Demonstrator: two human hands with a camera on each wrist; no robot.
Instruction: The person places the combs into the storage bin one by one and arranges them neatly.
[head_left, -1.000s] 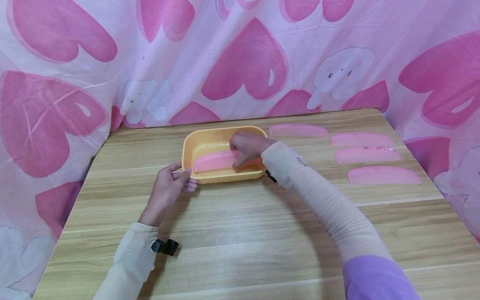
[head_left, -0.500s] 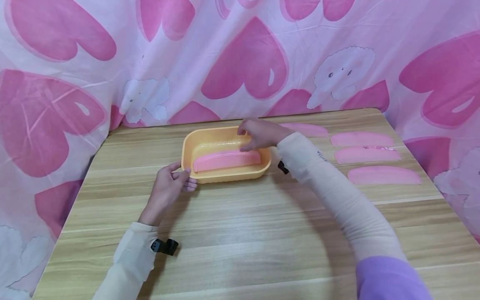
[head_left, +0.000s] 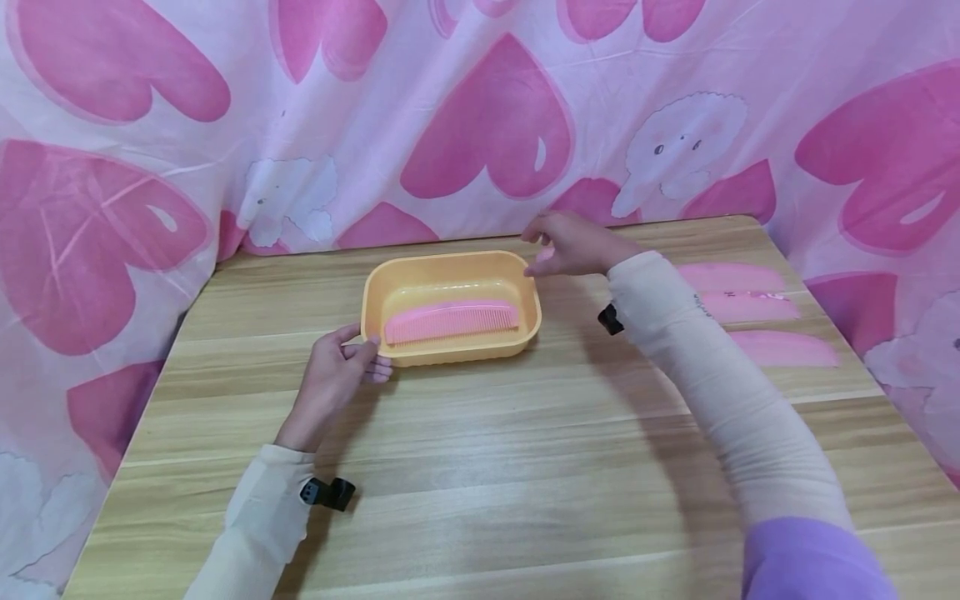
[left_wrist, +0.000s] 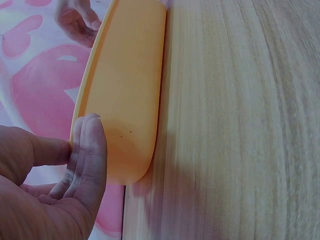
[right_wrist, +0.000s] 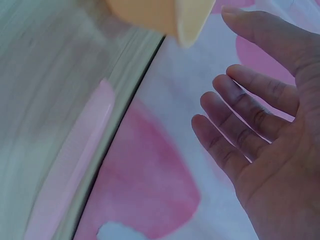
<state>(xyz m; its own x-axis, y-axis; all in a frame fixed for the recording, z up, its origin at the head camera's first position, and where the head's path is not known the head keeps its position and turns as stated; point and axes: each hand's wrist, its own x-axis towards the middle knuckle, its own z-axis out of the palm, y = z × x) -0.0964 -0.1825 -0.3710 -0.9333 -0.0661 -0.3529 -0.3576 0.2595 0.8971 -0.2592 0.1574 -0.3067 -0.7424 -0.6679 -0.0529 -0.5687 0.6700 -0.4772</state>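
Observation:
A yellow-orange basin (head_left: pixel 450 357) stands on the table, and a pink comb (head_left: pixel 453 322) lies inside it, teeth toward the near side. My left hand (head_left: pixel 333 375) pinches the basin's near left corner; in the left wrist view the thumb is on the inner side of the rim and the fingers (left_wrist: pixel 87 155) press the outer wall. Off the basin's right end, above the table, my right hand (head_left: pixel 577 243) holds nothing, its fingers loosely bent and spread in the right wrist view. Below it lies another pink comb (right_wrist: pixel 75 160), mostly covered by this hand in the head view.
Several pink combs lie flat at the table's right, among them a back comb (head_left: pixel 738 277), a middle comb (head_left: pixel 753 307) and a near comb (head_left: pixel 787 348); my right sleeve partly covers their left ends. A heart-patterned pink curtain (head_left: pixel 487 125) hangs behind the wooden table (head_left: pixel 480 467).
My right hand has let go of the comb in the basin, risen out and moved right past the basin's end. My left hand keeps its pinch on the corner.

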